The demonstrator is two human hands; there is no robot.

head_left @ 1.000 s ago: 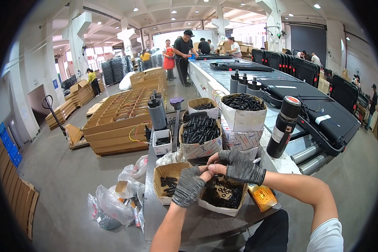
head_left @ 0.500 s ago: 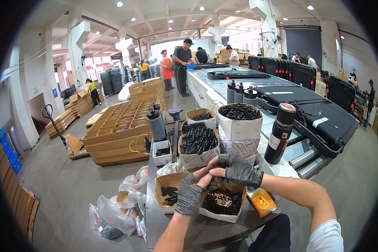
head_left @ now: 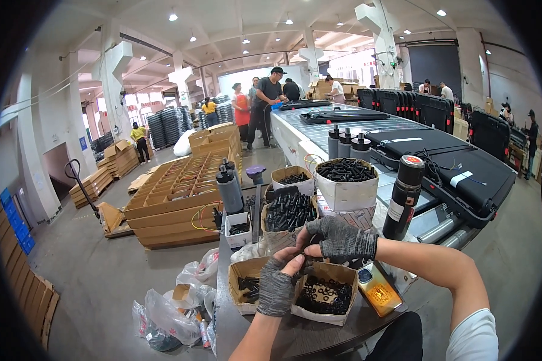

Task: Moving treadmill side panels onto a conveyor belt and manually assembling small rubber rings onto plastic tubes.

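My left hand [head_left: 276, 287] and my right hand [head_left: 344, 239], both in grey fingerless gloves, meet with fingertips pinched together. A small dark thing seems to sit between them, mostly covered by the fingers, so its kind cannot be made out. Under them stands an open cardboard box [head_left: 319, 317] of small black rings [head_left: 326, 293]. To its left, another cut-down box [head_left: 239, 301] contains short black pieces [head_left: 249, 289]. Just beyond my hands, a fuller box holds a heap of black tube-like parts [head_left: 290, 209].
A phone [head_left: 379, 293] lies right of the ring box. Behind it stands a tall black bottle [head_left: 402, 198]. Black cases [head_left: 439, 162] lie on the roller conveyor [head_left: 331, 115]. Grey bottles [head_left: 230, 191] flank the parts boxes. Plastic bags [head_left: 171, 313] are at left; a person [head_left: 270, 96] works farther off.
The view has shifted slightly, and more of the phone shows. My hands remain together over the boxes, fingers slightly rearranged. Another person now shows behind the one at the conveyor.
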